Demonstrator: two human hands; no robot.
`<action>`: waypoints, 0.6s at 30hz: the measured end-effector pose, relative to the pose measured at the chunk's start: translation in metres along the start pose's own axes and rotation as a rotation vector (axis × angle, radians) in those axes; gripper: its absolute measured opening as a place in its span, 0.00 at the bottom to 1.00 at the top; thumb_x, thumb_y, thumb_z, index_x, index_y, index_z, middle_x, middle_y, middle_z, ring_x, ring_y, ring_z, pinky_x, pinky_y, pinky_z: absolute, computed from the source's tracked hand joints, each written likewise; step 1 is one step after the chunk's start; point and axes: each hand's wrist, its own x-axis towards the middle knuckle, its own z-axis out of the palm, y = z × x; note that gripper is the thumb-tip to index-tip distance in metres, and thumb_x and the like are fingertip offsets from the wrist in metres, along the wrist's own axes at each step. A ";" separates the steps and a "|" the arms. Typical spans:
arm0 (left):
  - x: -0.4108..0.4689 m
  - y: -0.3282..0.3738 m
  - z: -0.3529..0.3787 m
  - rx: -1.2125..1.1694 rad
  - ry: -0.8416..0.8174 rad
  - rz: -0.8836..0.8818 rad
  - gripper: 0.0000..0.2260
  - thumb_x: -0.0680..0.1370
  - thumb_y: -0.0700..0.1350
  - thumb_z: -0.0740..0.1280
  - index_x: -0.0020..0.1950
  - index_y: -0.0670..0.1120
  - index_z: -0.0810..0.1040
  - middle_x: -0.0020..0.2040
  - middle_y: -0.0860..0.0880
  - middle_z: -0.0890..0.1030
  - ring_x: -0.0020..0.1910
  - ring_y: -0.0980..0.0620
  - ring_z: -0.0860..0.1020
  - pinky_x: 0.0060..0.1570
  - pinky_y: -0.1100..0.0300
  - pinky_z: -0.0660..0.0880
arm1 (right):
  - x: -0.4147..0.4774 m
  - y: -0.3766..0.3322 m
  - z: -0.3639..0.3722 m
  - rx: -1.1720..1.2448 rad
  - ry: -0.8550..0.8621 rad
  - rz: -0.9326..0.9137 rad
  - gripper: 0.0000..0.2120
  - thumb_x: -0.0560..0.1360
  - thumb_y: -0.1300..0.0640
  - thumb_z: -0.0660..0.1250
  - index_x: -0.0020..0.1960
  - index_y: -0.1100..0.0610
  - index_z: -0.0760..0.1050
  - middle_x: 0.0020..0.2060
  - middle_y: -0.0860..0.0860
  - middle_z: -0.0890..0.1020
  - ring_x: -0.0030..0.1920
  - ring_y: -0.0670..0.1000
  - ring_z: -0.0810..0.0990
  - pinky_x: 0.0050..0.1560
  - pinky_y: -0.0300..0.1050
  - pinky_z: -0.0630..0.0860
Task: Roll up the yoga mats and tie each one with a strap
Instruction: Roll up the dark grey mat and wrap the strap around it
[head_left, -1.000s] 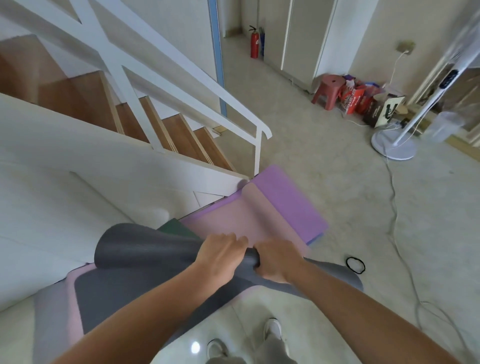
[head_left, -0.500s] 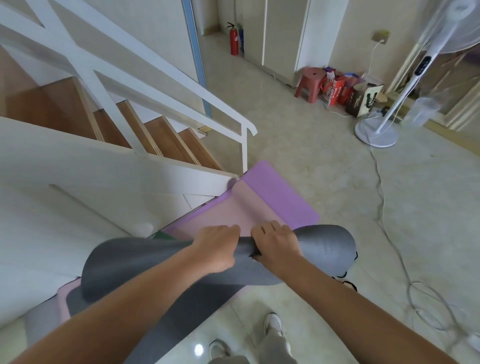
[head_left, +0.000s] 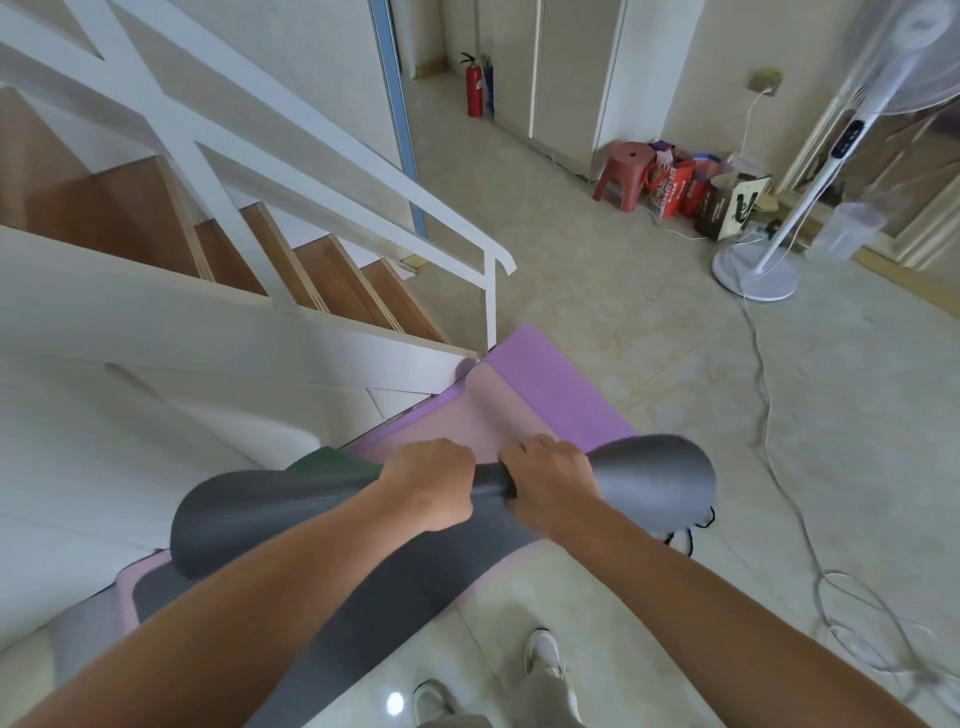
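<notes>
Grey and soft, the yoga mat (head_left: 291, 514) looks light and bendy. I think it will flop open if it is let go, so the middle of the roll is a good place to hold, and then both ends to keep it even. Its left end is fat and loose, and the flat part hangs down toward the shoes. The left hand (head_left: 431, 488) curls tight round the roll's middle. Just beside it, the right hand (head_left: 545, 483) grips the roll too. The right end opens wide like a trumpet. The roll sits over a pink mat (head_left: 498, 410) and a purple mat (head_left: 550, 374) near the stairs (head_left: 311, 275). A black strap (head_left: 691, 530) lies on the floor (head_left: 649, 338) by the right end.
</notes>
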 end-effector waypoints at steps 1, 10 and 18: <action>0.001 0.000 -0.004 -0.051 -0.035 -0.010 0.09 0.77 0.44 0.64 0.57 0.47 0.75 0.43 0.50 0.75 0.42 0.46 0.77 0.38 0.57 0.70 | -0.003 0.001 0.007 -0.046 0.040 -0.008 0.17 0.61 0.50 0.77 0.45 0.53 0.75 0.37 0.49 0.77 0.37 0.54 0.77 0.38 0.46 0.74; -0.016 0.006 0.010 0.209 0.056 0.100 0.17 0.73 0.45 0.71 0.59 0.46 0.71 0.51 0.48 0.77 0.49 0.46 0.77 0.43 0.56 0.65 | -0.005 -0.001 0.008 0.246 -0.368 -0.020 0.02 0.74 0.55 0.64 0.43 0.54 0.72 0.35 0.50 0.77 0.35 0.52 0.74 0.38 0.46 0.74; -0.012 0.002 0.002 0.031 -0.023 -0.008 0.11 0.76 0.42 0.64 0.58 0.46 0.74 0.43 0.51 0.74 0.44 0.46 0.78 0.40 0.56 0.70 | -0.018 -0.011 0.008 0.112 -0.104 -0.031 0.19 0.74 0.47 0.68 0.62 0.52 0.71 0.54 0.50 0.77 0.54 0.55 0.76 0.55 0.49 0.71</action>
